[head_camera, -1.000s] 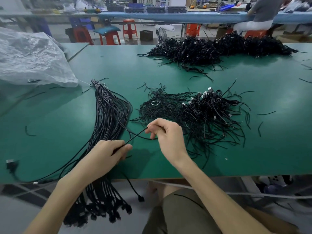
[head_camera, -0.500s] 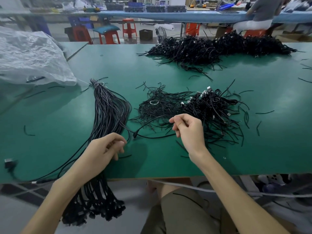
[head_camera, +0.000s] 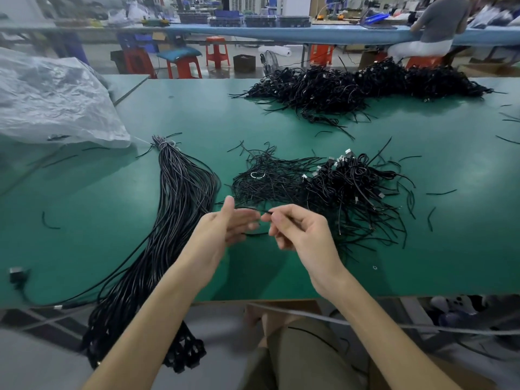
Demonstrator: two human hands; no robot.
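Right hand [head_camera: 298,230] is seen pinching a black cable [head_camera: 254,234], looped just above the green surface [head_camera: 439,263] near a tangled pile [head_camera: 351,187]; left hand [head_camera: 222,230] is held open, fingers straight.

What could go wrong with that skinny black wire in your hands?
1. Only the right hand pinches the black cable, at the fingertips, while the left hand has straight fingers, so it might slip free.
2. The loose cable pile lies just behind the hands; a trailing end could snag there.
3. The tied cable bundle hangs over the front edge of the green table and may slide off.
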